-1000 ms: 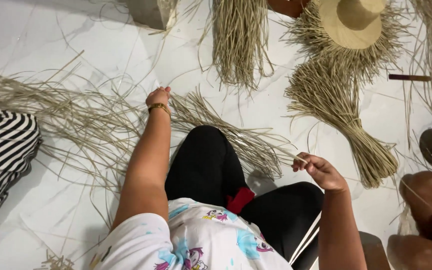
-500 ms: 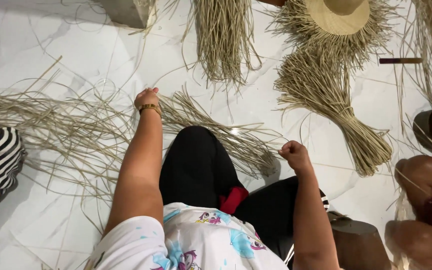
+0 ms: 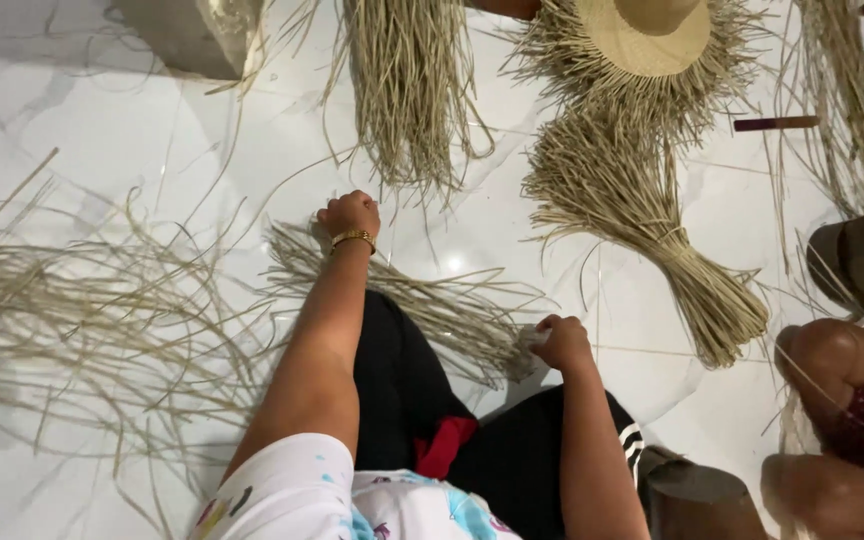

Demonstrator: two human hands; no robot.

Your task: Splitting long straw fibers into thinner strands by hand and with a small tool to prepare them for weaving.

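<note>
1. Since the earlier frame: right hand (image 3: 562, 343) has dropped from raised near the knee down to the base end of the straw bundle (image 3: 402, 290); left hand (image 3: 349, 214) has stayed at the bundle's far end.
2. Left hand: arm stretched forward, gold bracelet (image 3: 353, 238) at wrist, fingers curled shut over the fanned far tips of the bundle.
3. Right hand: fist closed on the gathered near end of the same bundle, beside the black-trousered knee.
4. Straw bundle lies on the white marble floor (image 3: 102, 150), running diagonally between the two hands, just in front of the legs.
5. Loose straw pile (image 3: 82, 310) spread wide to the left, touching the bundle's far end.
6. Ahead: hanging straw sheaf (image 3: 407, 90); tied sheaf (image 3: 642, 220) right of it, fanned at top, bound low; straw hat (image 3: 652, 35) with unwoven fringe above.
7. Right edge: another person's bare knees (image 3: 827, 420), well apart from the bundle.
</note>
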